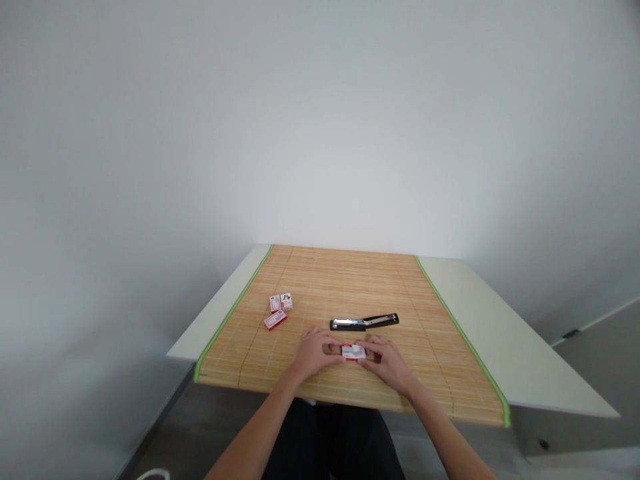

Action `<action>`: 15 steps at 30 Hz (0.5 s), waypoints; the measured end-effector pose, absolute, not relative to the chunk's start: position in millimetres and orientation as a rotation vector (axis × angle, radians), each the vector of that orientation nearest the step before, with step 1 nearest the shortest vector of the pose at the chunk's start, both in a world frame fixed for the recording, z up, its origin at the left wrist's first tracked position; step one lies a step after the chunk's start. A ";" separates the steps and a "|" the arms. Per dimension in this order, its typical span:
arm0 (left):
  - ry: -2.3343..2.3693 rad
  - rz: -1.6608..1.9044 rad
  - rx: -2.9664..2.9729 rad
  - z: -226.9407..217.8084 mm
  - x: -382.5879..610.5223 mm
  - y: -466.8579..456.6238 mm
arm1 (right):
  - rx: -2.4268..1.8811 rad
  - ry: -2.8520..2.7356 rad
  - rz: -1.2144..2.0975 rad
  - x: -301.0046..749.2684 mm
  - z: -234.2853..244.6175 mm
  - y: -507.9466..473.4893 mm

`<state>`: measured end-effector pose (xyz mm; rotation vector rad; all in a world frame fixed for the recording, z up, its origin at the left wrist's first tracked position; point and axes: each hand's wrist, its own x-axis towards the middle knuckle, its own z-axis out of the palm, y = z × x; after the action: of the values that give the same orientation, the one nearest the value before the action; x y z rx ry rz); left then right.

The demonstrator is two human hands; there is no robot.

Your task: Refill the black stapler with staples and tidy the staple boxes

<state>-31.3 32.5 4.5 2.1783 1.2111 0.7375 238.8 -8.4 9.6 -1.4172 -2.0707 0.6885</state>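
Note:
A small red and white box (353, 352) lies near the front of the mat, between my two hands. My left hand (313, 352) grips its left end with thumb and fingers. At the opposite end, my right hand (387, 362) pinches the box the same way. Just beyond the box lies a black stapler (365, 323), opened out flat so that its metal inside shows. Farther off to the left, several similar red and white boxes (275, 320) sit close together. What the held box contains cannot be made out.
A bamboo mat (340, 280) with green edging covers the middle of a white table (480, 320). Behind the table stands a pale wall (345, 133), and another wall is at the left. My legs (333, 443) are under the table's front edge.

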 end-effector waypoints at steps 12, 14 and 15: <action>1.487 0.915 2.101 -1.0 -27.4 60.8 | -1.401 -2.032 0.602 213.7 26.1 -2.9; 1.494 0.876 2.119 -2.1 -24.5 66.2 | -1.386 -2.060 0.608 208.1 26.1 1.5; 1.485 0.866 2.125 -2.6 -23.6 68.2 | -1.381 -2.070 0.614 206.3 25.8 3.4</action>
<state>-23.6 68.2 -2.6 2.1253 1.4853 0.8658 206.3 3.4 25.8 -1.3810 -2.0702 0.6142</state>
